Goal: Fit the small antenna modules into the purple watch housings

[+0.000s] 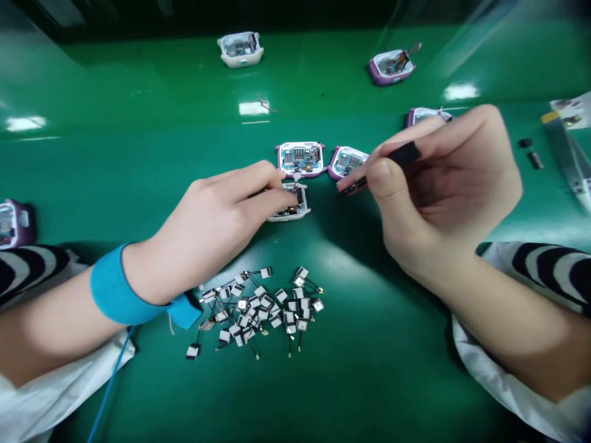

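My left hand [221,212] is closed on an open white watch case [301,210], with thumb and index finger over the circuit board inside; the fingertips partly hide it. A small round grey-white part lies at the case's upper edge. To the right, my right hand [452,178] pinches black tweezers [405,155], their tips pointing left, apart from the case. Just behind the white case sits an open purple watch case [300,160] with its board showing. A second purple case [348,161] beside it is partly hidden by my right fingers.
A pile of small square parts with short black leads [263,307] lies in front. Farther back stand a white case [241,49] and a purple case [391,66]. Another purple case [18,223] is at far left. A blue wrist strap [122,286] trails a cord.
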`<state>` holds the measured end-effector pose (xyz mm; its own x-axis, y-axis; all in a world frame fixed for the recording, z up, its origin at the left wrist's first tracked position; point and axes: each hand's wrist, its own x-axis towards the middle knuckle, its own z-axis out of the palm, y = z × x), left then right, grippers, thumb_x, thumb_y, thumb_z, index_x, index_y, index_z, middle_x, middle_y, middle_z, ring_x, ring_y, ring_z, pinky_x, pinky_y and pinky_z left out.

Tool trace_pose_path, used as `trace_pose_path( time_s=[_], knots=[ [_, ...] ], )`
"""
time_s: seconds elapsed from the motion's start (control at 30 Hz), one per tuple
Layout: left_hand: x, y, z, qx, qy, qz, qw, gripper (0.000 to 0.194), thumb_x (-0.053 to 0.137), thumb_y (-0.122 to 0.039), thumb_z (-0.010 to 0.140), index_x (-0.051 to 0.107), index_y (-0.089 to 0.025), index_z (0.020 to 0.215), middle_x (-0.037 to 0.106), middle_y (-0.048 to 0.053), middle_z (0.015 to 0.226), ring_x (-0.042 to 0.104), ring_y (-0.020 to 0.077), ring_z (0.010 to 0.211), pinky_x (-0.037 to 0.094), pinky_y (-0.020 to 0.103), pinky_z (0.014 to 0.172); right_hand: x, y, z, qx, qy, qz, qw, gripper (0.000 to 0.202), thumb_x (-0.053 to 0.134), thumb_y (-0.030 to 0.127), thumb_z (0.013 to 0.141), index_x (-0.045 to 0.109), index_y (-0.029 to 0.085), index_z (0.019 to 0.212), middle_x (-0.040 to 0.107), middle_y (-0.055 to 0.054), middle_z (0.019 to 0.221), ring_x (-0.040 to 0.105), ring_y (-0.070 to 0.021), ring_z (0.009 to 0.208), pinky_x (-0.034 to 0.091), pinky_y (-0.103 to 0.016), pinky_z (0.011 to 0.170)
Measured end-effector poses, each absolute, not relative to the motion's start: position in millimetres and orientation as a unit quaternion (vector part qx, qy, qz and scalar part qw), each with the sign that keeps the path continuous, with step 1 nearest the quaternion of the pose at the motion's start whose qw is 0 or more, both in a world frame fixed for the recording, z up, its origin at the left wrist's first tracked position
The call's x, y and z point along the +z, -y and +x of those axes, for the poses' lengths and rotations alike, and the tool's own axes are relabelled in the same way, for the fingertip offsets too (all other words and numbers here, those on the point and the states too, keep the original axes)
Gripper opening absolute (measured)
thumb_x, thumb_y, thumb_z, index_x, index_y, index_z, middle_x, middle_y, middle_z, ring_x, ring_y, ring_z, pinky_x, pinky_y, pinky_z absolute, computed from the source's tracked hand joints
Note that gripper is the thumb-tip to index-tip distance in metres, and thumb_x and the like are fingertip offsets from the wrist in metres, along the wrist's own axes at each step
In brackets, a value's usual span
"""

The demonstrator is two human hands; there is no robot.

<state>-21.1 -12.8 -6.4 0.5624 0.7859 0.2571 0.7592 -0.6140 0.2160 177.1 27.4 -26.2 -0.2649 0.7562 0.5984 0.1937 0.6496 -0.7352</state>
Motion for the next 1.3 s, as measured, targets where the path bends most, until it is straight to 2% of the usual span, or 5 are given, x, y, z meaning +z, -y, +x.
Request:
trace_pose_path(
  time_s=[0.3, 0.4, 0.6, 0.93, 1.3],
  knots=[
    [-8, 12, -20, 0.172, -0.425, 0.889, -0.014, 0.021, 0.041, -0.028, 0.088, 0.059, -0.016, 0.088, 0.06, 0.003, 0.089, 0.061, 0.0152, 0.079, 0.05, 0.024, 0.061, -21, -18, 168, 0.208, 0.806, -0.333, 0.442, 0.012, 0.06, 0.022, 0.075, 0.049, 0.021, 0.076, 0.059, 0.004, 0.072, 0.063, -0.0113, 0.074, 0.054, -0.024, 0.059],
    [-7, 12, -20, 0.165, -0.414, 0.895, -0.016, 0.02, 0.044, -0.028, 0.086, 0.057, -0.015, 0.093, 0.06, 0.005, 0.092, 0.06, 0.0156, 0.078, 0.049, 0.025, 0.061, -21, -15, 167, 0.171, 0.819, -0.328, 0.438, 0.009, 0.06, 0.021, 0.076, 0.051, 0.021, 0.076, 0.062, 0.004, 0.071, 0.064, -0.0121, 0.071, 0.052, -0.022, 0.053],
    [-7, 14, -21, 0.157, -0.43, 0.889, -0.007, 0.026, 0.051, -0.029, 0.082, 0.052, -0.013, 0.102, 0.057, 0.008, 0.098, 0.059, 0.0165, 0.076, 0.046, 0.025, 0.055, -21, -14, 167, 0.119, 0.834, -0.314, 0.438, 0.013, 0.064, 0.015, 0.071, 0.054, 0.02, 0.077, 0.066, 0.004, 0.071, 0.064, -0.0104, 0.068, 0.053, -0.021, 0.057],
    [-9, 12, -22, 0.162, -0.453, 0.874, 0.062, 0.025, 0.051, -0.029, 0.083, 0.051, -0.013, 0.102, 0.061, 0.006, 0.098, 0.058, 0.0199, 0.094, 0.048, 0.029, 0.074, -15, -10, 163, 0.032, 0.862, -0.308, 0.402, 0.018, 0.066, 0.012, 0.069, 0.049, 0.018, 0.073, 0.066, 0.002, 0.066, 0.063, -0.007, 0.062, 0.051, -0.013, 0.054],
    [-13, 9, -24, 0.21, -0.478, 0.841, 0.141, 0.02, 0.057, -0.025, 0.078, 0.051, -0.017, 0.096, 0.062, 0.002, 0.097, 0.059, 0.017, 0.092, 0.046, 0.026, 0.074, -27, -11, 162, 0.125, 0.847, -0.267, 0.442, 0.032, 0.064, 0.001, 0.064, 0.039, 0.021, 0.064, 0.061, -0.001, 0.067, 0.064, -0.0138, 0.067, 0.049, -0.023, 0.051]
  ],
)
